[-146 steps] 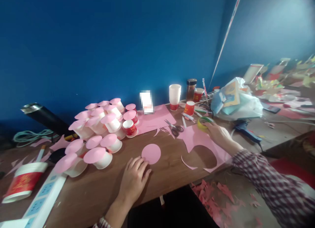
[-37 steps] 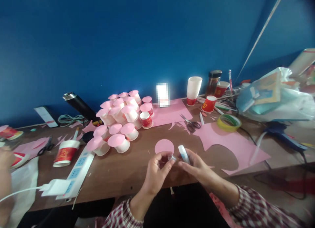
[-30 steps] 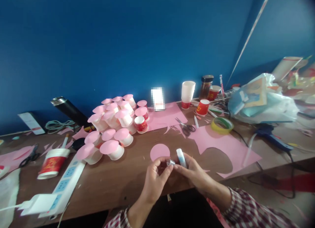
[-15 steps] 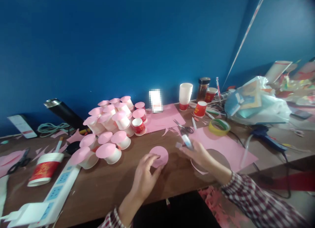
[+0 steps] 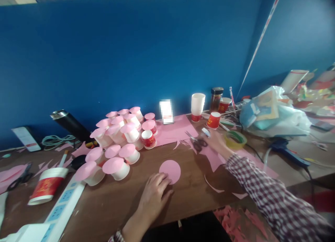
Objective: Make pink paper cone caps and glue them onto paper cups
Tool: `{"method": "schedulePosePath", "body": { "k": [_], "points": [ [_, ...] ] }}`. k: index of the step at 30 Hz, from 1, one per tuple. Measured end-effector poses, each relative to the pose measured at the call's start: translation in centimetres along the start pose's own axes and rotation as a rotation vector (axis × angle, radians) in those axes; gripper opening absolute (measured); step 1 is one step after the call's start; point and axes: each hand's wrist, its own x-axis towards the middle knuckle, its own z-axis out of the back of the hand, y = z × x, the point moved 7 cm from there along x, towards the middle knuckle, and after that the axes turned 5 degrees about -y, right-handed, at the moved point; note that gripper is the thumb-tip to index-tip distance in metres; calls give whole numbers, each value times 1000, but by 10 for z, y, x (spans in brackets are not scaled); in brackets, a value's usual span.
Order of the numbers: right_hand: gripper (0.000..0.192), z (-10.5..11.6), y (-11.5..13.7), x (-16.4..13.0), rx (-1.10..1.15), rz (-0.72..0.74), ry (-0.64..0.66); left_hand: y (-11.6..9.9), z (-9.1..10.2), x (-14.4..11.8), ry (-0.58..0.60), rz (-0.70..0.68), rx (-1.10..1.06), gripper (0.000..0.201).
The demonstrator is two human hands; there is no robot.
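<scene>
Glue stick – right hand, seemingly | scissors beside | tape roll near

Soft, even daylight fills the scene, brightest on the plastic bag at the right. The blue wall darkens towards the corners. Only faint shadows lie on the surface. Edges bend and blur; the outstretched right hand is motion-smeared.

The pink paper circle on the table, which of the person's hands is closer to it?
Left. The left hand rests on the table with fingertips touching the pink paper circle's near edge. The right hand is stretched far beyond it, by the scissors.
</scene>
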Motion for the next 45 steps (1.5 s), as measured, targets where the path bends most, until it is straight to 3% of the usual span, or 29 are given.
{"method": "schedulePosePath", "body": {
  "k": [13,19,22,25,28,35,38,45],
  "points": [
    [33,1,5,2,-97,2,-62,0,-1,22,19,26,-45,25],
    [38,15,27,-18,196,48,-255,20,5,53,-47,62,-51,23],
    [34,7,55,-35,509,83,-80,34,0,76,-4,65,-113,21],
    [26,4,97,-60,725,259,162,45,-8,90,50,43,-188,19],
    [21,9,118,-79,859,380,193,52,-13,91,48,47,-232,20],
    [30,-37,111,-88,1274,155,480,60,-17,86,11,19,-264,19],
    [29,-39,112,-87,1178,202,443,65,-18,88,-4,12,-217,18],
    [21,-31,127,-104,691,488,236,70,-20,87,-22,-6,-84,22]
  ]
}}
